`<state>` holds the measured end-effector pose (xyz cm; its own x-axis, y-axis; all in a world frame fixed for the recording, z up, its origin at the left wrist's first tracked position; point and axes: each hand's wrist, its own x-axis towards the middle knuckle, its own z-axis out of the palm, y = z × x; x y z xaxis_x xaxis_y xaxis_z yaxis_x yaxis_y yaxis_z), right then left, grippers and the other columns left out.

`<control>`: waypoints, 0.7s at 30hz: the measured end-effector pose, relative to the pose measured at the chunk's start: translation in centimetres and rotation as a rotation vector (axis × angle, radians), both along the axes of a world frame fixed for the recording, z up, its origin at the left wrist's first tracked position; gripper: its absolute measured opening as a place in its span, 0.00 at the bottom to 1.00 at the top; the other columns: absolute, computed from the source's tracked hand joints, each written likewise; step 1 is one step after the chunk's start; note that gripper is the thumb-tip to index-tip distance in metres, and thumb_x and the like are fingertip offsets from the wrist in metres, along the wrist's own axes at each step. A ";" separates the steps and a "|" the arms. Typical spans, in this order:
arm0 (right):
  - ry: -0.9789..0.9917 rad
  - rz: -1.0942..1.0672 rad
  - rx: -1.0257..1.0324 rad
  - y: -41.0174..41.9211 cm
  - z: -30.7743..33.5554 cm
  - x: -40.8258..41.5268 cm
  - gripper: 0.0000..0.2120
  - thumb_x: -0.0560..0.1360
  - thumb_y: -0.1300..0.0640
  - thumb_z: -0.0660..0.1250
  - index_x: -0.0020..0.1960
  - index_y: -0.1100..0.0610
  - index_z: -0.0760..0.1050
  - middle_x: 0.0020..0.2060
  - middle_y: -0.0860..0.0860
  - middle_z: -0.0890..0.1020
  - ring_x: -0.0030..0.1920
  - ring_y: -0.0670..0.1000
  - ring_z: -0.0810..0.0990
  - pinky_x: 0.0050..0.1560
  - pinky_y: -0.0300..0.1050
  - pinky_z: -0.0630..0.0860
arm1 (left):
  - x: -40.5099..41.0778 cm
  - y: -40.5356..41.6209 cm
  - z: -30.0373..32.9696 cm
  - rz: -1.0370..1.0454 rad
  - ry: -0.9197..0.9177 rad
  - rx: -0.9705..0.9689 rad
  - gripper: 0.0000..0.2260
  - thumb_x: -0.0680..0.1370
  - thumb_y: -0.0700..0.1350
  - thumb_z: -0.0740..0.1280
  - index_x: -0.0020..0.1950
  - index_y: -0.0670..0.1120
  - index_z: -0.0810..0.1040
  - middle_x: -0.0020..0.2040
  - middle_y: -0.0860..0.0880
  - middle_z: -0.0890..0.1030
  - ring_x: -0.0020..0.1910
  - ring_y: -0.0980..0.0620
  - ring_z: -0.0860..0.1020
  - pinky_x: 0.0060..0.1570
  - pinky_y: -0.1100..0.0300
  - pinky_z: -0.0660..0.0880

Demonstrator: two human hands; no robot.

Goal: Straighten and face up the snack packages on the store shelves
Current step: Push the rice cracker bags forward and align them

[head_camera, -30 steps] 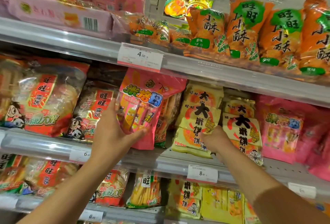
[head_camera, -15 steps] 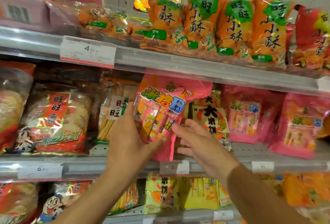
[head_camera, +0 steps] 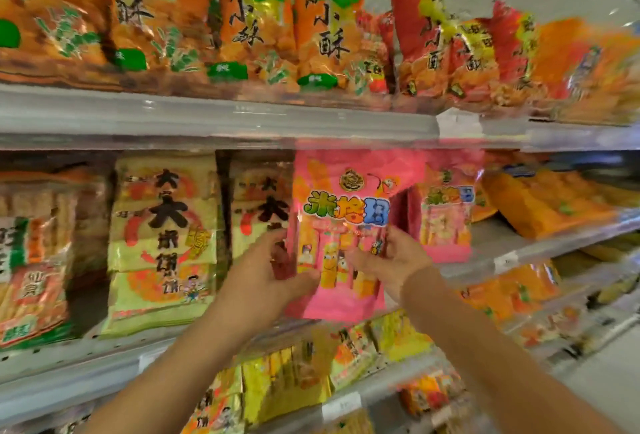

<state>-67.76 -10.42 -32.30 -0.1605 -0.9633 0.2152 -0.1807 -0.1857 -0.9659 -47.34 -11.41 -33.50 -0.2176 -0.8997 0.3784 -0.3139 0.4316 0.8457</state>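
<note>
Held package sits between yellow packs left, matching package right.

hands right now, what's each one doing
Left hand: grips the pink bag by its left edge.
Right hand: grips the same bag by its right edge.

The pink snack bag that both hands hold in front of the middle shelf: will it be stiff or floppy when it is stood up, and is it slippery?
The pink snack bag is probably floppy: thin film, held by left hand and right hand. Its glossy surface may slip. It seems light and may tip over.
</note>
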 end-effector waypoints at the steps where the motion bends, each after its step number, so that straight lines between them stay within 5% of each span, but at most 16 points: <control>1: 0.009 0.018 -0.009 -0.5 0.0 -1.3 0.15 0.70 0.67 0.74 0.50 0.53 0.75 0.40 0.43 0.83 0.41 0.38 0.81 0.46 0.37 0.79 | -1.1 -0.7 0.1 -0.013 -0.011 0.003 0.15 0.68 0.46 0.79 0.49 0.55 0.77 0.35 0.57 0.80 0.33 0.57 0.77 0.35 0.64 0.73; 3: 0.015 0.041 -0.018 -1.7 0.0 -3.9 0.16 0.71 0.69 0.73 0.55 0.59 0.75 0.43 0.47 0.83 0.40 0.37 0.81 0.41 0.34 0.79 | -3.4 -2.0 0.4 0.014 -0.047 -0.002 0.12 0.68 0.43 0.79 0.44 0.52 0.77 0.35 0.55 0.81 0.35 0.55 0.78 0.36 0.60 0.73; 5: 0.009 0.065 -0.035 -3.0 0.1 -6.0 0.20 0.72 0.68 0.73 0.61 0.61 0.73 0.50 0.52 0.84 0.49 0.45 0.83 0.48 0.44 0.82 | -5.9 -3.2 0.8 0.083 -0.065 0.003 0.13 0.68 0.44 0.79 0.45 0.50 0.76 0.39 0.51 0.81 0.40 0.50 0.80 0.40 0.54 0.75; 8: 0.132 0.101 -0.101 -5.1 0.1 -8.7 0.18 0.72 0.61 0.75 0.58 0.47 0.76 0.47 0.47 0.85 0.50 0.53 0.84 0.51 0.58 0.81 | -9.2 -4.9 0.9 0.183 -0.120 -0.029 0.16 0.68 0.43 0.79 0.45 0.50 0.73 0.39 0.50 0.79 0.38 0.52 0.78 0.36 0.58 0.72; 11: 0.235 0.109 -0.121 -6.9 -0.7 -9.9 0.18 0.70 0.59 0.76 0.51 0.40 0.76 0.44 0.37 0.84 0.46 0.40 0.83 0.44 0.40 0.79 | -11.3 -5.6 0.1 0.214 -0.114 0.019 0.21 0.69 0.40 0.77 0.53 0.55 0.70 0.43 0.54 0.80 0.42 0.58 0.80 0.43 0.60 0.77; 14: 0.230 0.102 -0.052 -8.4 -1.9 -10.2 0.20 0.67 0.54 0.79 0.55 0.45 0.74 0.47 0.42 0.84 0.50 0.45 0.83 0.49 0.47 0.81 | -11.9 -5.6 -0.9 0.253 -0.079 0.084 0.24 0.70 0.38 0.75 0.58 0.55 0.70 0.48 0.56 0.82 0.48 0.56 0.81 0.48 0.51 0.80; 16: 0.249 0.126 -0.028 -8.9 -2.5 -10.2 0.19 0.67 0.51 0.78 0.52 0.43 0.72 0.47 0.40 0.83 0.49 0.41 0.82 0.51 0.46 0.80 | -12.2 -5.2 -1.2 0.268 -0.055 0.058 0.25 0.70 0.38 0.75 0.56 0.61 0.70 0.49 0.58 0.81 0.49 0.58 0.81 0.44 0.58 0.79; 18: 0.299 0.139 -0.039 -8.9 -3.0 -10.0 0.18 0.68 0.49 0.77 0.50 0.39 0.70 0.45 0.34 0.81 0.47 0.32 0.79 0.47 0.35 0.76 | -12.7 -4.3 -1.1 0.266 -0.051 -0.005 0.28 0.70 0.40 0.73 0.55 0.70 0.67 0.48 0.63 0.80 0.48 0.64 0.79 0.39 0.71 0.75; 21: 0.366 0.156 -0.052 -8.5 -3.2 -10.0 0.21 0.70 0.46 0.75 0.55 0.37 0.68 0.48 0.33 0.79 0.50 0.32 0.77 0.51 0.35 0.73 | -13.2 -3.3 -1.0 0.234 -0.028 -0.034 0.34 0.70 0.39 0.72 0.55 0.78 0.63 0.50 0.67 0.79 0.49 0.65 0.79 0.43 0.73 0.74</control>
